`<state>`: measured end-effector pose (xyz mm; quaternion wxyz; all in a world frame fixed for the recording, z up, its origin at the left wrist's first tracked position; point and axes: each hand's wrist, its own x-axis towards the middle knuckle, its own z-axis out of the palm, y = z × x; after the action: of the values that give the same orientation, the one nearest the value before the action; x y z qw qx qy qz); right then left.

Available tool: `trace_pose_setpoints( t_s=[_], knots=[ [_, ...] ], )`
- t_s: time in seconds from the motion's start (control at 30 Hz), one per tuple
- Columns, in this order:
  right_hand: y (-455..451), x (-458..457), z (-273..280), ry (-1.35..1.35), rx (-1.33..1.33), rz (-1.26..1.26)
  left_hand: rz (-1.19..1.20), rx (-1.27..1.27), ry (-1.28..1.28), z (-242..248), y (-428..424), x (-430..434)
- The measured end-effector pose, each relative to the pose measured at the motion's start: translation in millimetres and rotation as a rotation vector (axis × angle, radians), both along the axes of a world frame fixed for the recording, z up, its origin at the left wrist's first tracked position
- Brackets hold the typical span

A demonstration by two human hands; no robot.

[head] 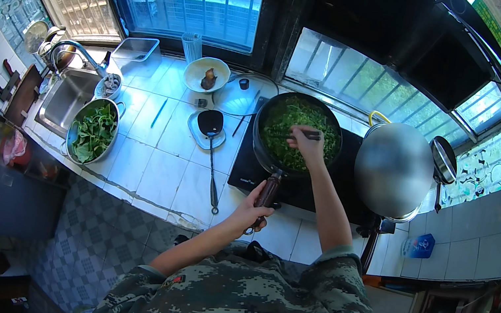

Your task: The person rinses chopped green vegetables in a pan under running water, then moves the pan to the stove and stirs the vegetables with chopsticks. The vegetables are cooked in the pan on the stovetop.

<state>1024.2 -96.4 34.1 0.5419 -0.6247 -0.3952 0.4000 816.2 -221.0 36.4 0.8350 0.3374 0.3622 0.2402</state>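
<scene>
A deep dark frying pan (260, 145) sits on the black cooktop (241, 167). It is full of chopped leafy greens (290, 113). My left hand (248, 214) is closed around the lower part of the pan's brown handle (269, 191), which points towards me. Over the greens, my right hand (306, 142) grips dark chopsticks (277, 135) whose tips reach into the left part of the pan. Left of the cooktop, a black spatula (210, 122) rests on a small white dish (218, 145), its long handle running towards the counter's front edge.
A large pot (408, 217), its top blurred, stands right of the pan. A glass lid (240, 99) and a bowl (191, 77) lie behind the spatula. Farther left are a basin of leafy greens (94, 131) and a steel sink (67, 99). A range hood (403, 32) overhangs.
</scene>
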Motion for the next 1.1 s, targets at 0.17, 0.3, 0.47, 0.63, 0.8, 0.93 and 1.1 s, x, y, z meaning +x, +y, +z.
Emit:
trace_pose_setpoints(
  t_s=[0.17,0.3,0.47,0.63,0.8,0.93,1.1],
  knots=[
    [-41,23,11,-0.056,-0.021,0.093,-0.009,-0.013,-0.035,-5,1,-1],
    [-59,38,18,-0.094,-0.026,0.109,-0.006,-0.009,-0.031,-1,0,-1],
    [-73,37,26,-0.186,-0.065,0.062,-0.009,-0.02,-0.049,-3,0,-2],
    [-61,17,-2,-0.351,0.28,0.051,-0.004,-0.017,-0.038,-3,0,-2],
    [-47,-5,-10,-0.86,0.515,0.219,0.004,-0.018,-0.008,-1,2,-2],
    [-23,-9,-17,-1.158,0.477,0.246,-0.006,-0.019,0.003,-2,4,-2],
    [-8,-5,11,-0.98,0.34,0.258,-0.001,-0.024,-0.001,-1,3,-2]
  ],
)
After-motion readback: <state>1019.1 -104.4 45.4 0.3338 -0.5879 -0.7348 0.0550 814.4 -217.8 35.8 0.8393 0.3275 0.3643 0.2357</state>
